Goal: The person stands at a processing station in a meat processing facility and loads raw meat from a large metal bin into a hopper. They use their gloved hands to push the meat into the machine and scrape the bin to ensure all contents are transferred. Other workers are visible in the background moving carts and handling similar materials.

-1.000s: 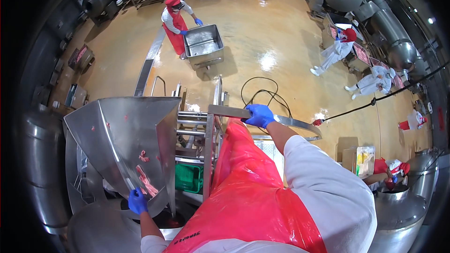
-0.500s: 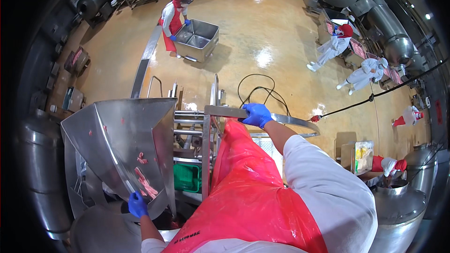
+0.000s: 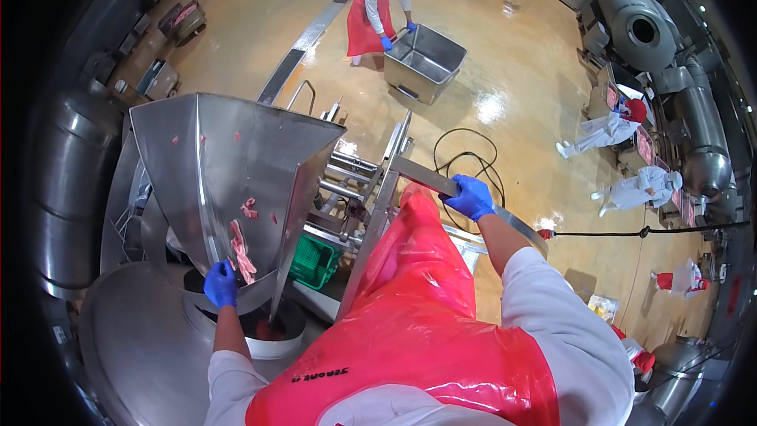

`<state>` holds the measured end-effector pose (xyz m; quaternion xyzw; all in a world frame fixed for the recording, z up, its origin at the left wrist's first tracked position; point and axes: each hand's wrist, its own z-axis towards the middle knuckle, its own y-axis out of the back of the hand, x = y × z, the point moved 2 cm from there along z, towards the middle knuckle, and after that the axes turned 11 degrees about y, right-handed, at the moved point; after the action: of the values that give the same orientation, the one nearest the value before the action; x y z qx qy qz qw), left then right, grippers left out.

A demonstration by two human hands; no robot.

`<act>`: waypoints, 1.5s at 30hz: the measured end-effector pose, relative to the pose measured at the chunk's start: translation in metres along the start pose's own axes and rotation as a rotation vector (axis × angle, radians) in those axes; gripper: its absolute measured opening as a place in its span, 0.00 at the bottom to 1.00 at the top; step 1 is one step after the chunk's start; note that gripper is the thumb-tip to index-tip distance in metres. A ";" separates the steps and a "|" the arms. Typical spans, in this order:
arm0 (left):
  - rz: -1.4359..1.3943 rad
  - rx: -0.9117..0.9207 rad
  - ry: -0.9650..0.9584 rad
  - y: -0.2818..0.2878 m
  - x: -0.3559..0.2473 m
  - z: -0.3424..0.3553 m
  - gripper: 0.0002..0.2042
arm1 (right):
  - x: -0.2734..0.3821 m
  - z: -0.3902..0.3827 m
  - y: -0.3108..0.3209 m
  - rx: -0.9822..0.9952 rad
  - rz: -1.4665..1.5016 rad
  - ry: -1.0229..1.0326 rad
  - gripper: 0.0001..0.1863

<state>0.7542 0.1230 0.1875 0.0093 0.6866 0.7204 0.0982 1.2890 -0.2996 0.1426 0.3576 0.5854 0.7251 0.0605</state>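
Overhead, the view looks down on a person in a red plastic apron point(image 3: 426, 323) and white sleeves standing on a raised platform in a meat-processing hall. The left hand point(image 3: 221, 284), in a blue glove, rests at the lower lip of a tilted stainless-steel hopper point(image 3: 213, 158), its fingers curled and pressed together against the metal just beside a strip of raw meat point(image 3: 240, 248) that clings to the sloping inner wall; whether the fingers pinch the strip cannot be told. Smaller meat scraps point(image 3: 249, 208) lie higher on the same wall. Below the hopper's lip is a round opening point(image 3: 264, 330) in a large steel vessel point(image 3: 142, 347), with reddish contents visible inside. The right hand point(image 3: 471, 196), also blue-gloved, is closed in a full grip around a flat steel rail point(image 3: 426, 179) that runs from the hopper frame toward the right. A green crate point(image 3: 314, 260) sits under the frame, between hopper and apron. On the wet tan floor point(image 3: 520, 134) lies a coiled black cable point(image 3: 465, 162). Farther off, a co-worker in a red apron point(image 3: 378, 8) holds the rim of a square steel bin point(image 3: 423, 61), and two figures in white point(image 3: 623, 158) stand near the machines at the right.
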 end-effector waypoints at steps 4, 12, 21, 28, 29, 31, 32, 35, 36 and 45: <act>0.004 -0.009 0.005 0.002 -0.002 0.000 0.18 | 0.001 0.000 0.001 0.004 -0.008 -0.003 0.27; -0.001 0.016 0.002 0.001 -0.001 0.001 0.18 | 0.002 -0.001 0.002 0.007 0.001 -0.015 0.27; 0.023 -0.045 -0.039 -0.001 0.002 -0.001 0.17 | 0.003 0.000 0.003 0.008 -0.004 -0.012 0.27; 0.008 -0.036 -0.039 0.001 -0.003 0.000 0.16 | 0.002 -0.003 0.002 -0.026 -0.006 0.003 0.26; 0.003 -0.045 -0.042 0.000 -0.001 0.000 0.16 | 0.002 -0.002 0.002 -0.025 -0.005 0.006 0.26; -0.009 -0.063 -0.049 -0.003 0.003 0.000 0.16 | 0.006 -0.002 0.004 -0.024 0.010 0.001 0.26; -0.001 -0.060 -0.051 -0.003 0.004 0.001 0.16 | 0.007 -0.002 0.005 -0.024 0.017 -0.003 0.26; 0.005 -0.046 -0.050 -0.003 0.004 0.002 0.16 | 0.004 -0.002 0.002 -0.002 0.017 -0.014 0.27; -0.005 -0.039 -0.047 -0.003 0.004 0.002 0.16 | 0.003 -0.003 0.001 -0.022 0.015 -0.005 0.27; 0.017 -0.014 -0.022 0.002 0.003 0.005 0.15 | 0.007 0.001 0.007 -0.029 -0.001 -0.002 0.27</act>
<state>0.7519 0.1283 0.1898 0.0223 0.6802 0.7258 0.0998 1.2866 -0.2978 0.1524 0.3570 0.5751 0.7331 0.0666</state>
